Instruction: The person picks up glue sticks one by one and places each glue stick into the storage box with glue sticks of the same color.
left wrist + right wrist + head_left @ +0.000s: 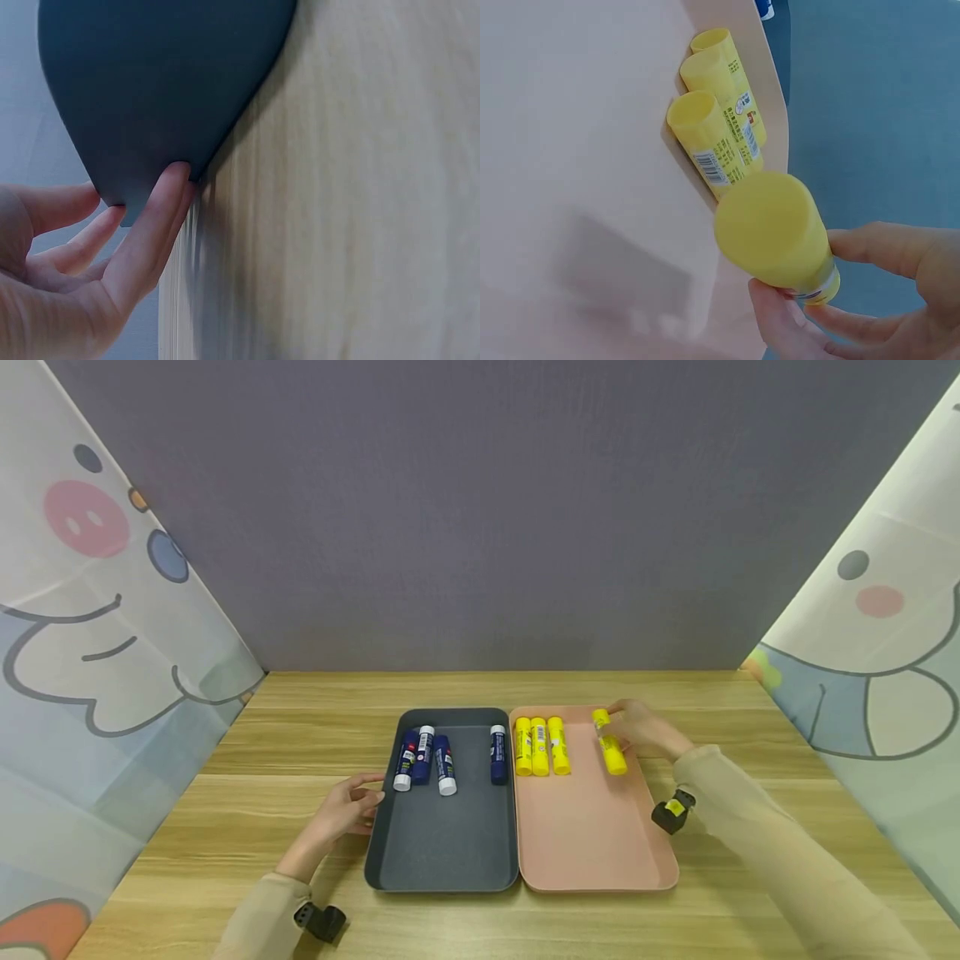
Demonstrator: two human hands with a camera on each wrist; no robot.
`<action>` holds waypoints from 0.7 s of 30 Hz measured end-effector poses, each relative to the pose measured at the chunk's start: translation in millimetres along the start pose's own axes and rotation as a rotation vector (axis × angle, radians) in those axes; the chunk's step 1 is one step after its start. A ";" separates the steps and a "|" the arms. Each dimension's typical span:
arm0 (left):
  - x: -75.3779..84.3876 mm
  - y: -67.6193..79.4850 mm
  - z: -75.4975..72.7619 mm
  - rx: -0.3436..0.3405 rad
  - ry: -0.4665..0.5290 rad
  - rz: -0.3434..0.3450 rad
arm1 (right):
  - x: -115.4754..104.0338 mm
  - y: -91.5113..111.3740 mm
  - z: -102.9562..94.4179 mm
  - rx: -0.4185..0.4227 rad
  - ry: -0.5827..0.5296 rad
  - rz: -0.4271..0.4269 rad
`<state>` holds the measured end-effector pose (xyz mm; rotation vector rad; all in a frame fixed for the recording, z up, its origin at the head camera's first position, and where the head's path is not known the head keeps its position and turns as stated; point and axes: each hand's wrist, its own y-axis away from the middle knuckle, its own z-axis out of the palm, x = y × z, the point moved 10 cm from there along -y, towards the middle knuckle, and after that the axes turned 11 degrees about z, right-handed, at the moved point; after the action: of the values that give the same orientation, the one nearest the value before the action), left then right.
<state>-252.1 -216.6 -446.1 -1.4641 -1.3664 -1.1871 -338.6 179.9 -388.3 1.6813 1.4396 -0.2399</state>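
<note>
My right hand point(640, 727) grips a yellow glue stick point(610, 745) near one end, over the right side of the pink tray point(596, 835). In the right wrist view, the thumb and fingers pinch that glue stick point(769, 225), its broad yellow end towards the camera. Three more yellow glue sticks point(539, 747) lie side by side along the pink tray's left wall. My left hand point(347, 810) touches the left side of the dark grey tray point(450, 852); in the left wrist view, its extended fingers point(142, 244) rest against the outer wall and rim.
Several navy glue sticks with white ends lie in the grey tray: three in a group point(423, 756) at its far left and one point(498, 756) by its right wall. The two trays stand side by side on a wooden table point(225, 835). A grey wall point(480, 527) rises behind.
</note>
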 end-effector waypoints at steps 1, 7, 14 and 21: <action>0.1 0.0 -0.2 0.003 -0.002 -0.002 | -0.9 -2.3 1.0 0.001 -0.002 0.008; 0.2 0.2 -0.1 0.002 -0.004 -0.006 | -4.1 -16.2 6.2 0.019 0.037 0.025; 1.0 0.4 0.1 0.005 -0.004 -0.006 | -4.8 -26.1 12.4 0.024 0.032 0.054; 1.6 0.6 0.3 0.006 -0.001 -0.003 | -1.8 -35.7 17.4 0.031 0.040 0.081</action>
<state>-251.5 -216.0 -444.6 -1.4587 -1.3721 -1.1834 -363.7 163.9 -414.8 1.7748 1.3996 -0.1851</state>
